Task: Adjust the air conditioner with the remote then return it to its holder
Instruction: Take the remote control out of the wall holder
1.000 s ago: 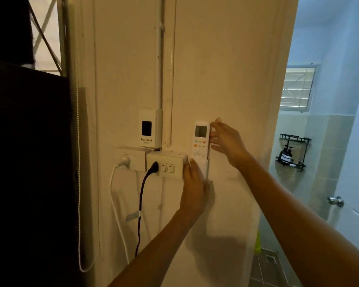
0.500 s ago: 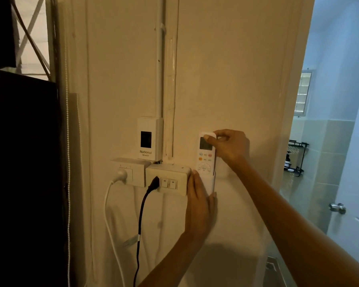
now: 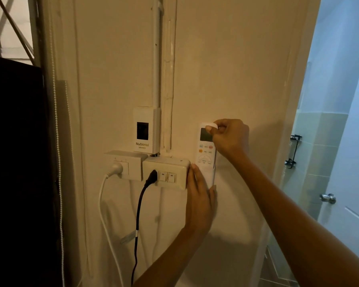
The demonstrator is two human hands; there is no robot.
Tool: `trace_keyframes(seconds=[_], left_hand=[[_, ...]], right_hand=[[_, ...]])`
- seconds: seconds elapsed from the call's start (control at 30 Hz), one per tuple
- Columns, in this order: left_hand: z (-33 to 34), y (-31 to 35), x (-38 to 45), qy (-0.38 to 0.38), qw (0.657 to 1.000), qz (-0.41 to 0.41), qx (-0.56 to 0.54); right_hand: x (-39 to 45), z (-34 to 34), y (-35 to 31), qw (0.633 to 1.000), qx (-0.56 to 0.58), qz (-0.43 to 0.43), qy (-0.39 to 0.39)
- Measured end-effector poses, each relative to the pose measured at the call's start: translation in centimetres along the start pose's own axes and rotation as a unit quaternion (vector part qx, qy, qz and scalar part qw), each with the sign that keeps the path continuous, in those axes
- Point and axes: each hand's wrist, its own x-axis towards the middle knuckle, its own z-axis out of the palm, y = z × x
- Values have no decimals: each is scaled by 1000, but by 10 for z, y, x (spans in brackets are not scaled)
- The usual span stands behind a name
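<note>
Fingers (image 3: 212, 127) of right hand (image 3: 229, 139) pinch top end of remote (image 3: 205, 151), thumb over its display corner. Remote upright against wall (image 3: 226, 69), lower end seated in holder (image 3: 211, 175) below those fingers. Left hand (image 3: 200, 200) flat on wall, fingers extended and together, fingertips touching holder's lower part, gripping nothing. Switch box (image 3: 167, 174) with black plug (image 3: 151, 177) just beside left fingertips; breaker box (image 3: 146, 130) above that.

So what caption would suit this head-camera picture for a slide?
Right hand pinches the white air-conditioner remote in its wall holder; left hand steadies below.
</note>
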Motion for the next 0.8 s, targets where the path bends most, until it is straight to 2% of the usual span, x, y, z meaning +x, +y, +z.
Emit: trace_keyframes(seconds=[0.2, 0.3, 0.6, 0.7, 0.8], left_hand=[[-1, 3, 1, -5, 1000, 5, 17], [-2, 4, 0, -15, 1000, 8, 19], [-11, 6, 1, -29, 999, 9, 43], [-18, 3, 0, -41, 999, 19, -12], [-30, 5, -1, -60, 985, -31, -161]], right_hand=[[21, -14, -18, 999, -15, -39, 34], [35, -22, -27, 998, -11, -48, 24], [36, -48, -24, 999, 22, -30, 32], [33, -58, -23, 999, 36, -8, 11], [25, -62, -19, 997, 61, 29, -34]])
